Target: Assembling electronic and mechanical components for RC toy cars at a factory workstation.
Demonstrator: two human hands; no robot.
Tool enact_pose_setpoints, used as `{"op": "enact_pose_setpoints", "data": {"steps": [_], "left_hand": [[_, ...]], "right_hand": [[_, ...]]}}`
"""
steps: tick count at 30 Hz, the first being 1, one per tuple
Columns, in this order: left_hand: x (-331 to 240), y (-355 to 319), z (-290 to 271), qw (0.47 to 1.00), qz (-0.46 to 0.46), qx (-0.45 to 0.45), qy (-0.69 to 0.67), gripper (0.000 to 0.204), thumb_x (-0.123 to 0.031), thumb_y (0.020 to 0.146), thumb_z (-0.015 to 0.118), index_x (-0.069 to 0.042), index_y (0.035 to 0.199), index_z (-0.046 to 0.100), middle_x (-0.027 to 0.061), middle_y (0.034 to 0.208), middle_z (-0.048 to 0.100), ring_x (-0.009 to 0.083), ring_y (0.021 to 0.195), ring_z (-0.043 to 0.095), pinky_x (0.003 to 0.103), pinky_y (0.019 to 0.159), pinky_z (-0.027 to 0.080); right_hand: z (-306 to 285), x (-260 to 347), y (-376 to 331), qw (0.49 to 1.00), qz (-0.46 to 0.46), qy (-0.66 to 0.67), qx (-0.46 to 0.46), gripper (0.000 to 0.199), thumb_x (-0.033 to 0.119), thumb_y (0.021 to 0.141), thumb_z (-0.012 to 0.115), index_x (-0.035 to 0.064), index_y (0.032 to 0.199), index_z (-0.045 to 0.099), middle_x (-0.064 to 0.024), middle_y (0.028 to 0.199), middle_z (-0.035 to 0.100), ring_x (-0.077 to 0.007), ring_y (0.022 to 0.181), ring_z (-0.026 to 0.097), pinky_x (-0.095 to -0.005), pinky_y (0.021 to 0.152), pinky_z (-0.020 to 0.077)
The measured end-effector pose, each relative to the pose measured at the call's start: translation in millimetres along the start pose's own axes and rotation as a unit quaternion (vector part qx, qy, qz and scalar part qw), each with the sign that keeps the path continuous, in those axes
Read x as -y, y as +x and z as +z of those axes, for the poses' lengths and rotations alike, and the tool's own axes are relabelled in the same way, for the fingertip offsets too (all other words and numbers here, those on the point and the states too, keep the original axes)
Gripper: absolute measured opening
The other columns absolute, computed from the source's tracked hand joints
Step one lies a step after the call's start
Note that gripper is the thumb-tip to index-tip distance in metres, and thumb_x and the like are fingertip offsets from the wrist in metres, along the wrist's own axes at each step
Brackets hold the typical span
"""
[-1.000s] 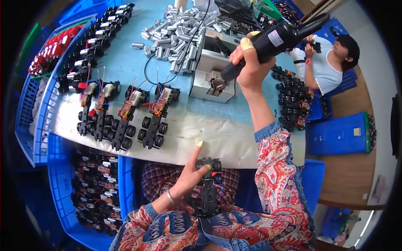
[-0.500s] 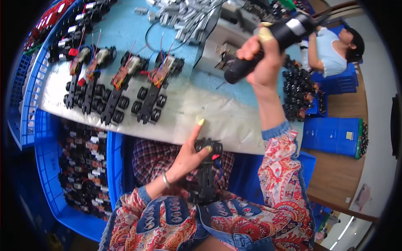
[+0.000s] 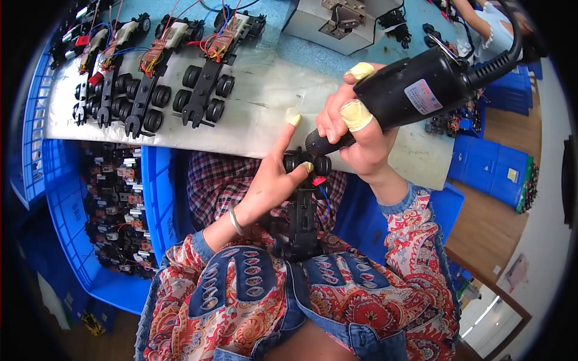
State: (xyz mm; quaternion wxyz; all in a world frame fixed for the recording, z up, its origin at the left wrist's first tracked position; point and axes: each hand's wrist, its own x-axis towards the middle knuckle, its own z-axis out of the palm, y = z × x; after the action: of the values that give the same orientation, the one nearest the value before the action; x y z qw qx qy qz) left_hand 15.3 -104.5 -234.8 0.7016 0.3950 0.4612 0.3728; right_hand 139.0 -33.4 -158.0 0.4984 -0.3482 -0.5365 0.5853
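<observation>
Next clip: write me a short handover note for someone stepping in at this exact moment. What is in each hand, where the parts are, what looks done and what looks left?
Left hand: grip on a black toy car chassis held over the lap, index finger raised.
Right hand: grip on a black electric screwdriver, its tip down at the chassis's wheel end.
Table: four wired chassis lie in a row at the near edge; a grey box sits behind.
Blue crate at the left holds many more chassis.
Done: the row on the table looks set aside.
Left: the chassis in hand, apparently the crate's stock too.
</observation>
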Motion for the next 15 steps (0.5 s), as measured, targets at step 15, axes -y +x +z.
{"op": "enact_pose_setpoints", "data": {"steps": [15], "left_hand": [[9,3,-1,1.0,-0.02,0.006,0.001,0.076,-0.004,0.074,0.059,0.0,0.138,0.019,0.0205,0.131,0.039,0.0215,0.122,0.037,0.029,0.1,0.029]], "right_hand": [[-3,-3,-1,1.0,0.012,-0.014,0.014,0.034,0.02,0.082,0.054,0.006,0.107,0.035,-0.0034,0.058,0.042,-0.0116,0.045,0.041,-0.029,0.048,0.0403]]}}
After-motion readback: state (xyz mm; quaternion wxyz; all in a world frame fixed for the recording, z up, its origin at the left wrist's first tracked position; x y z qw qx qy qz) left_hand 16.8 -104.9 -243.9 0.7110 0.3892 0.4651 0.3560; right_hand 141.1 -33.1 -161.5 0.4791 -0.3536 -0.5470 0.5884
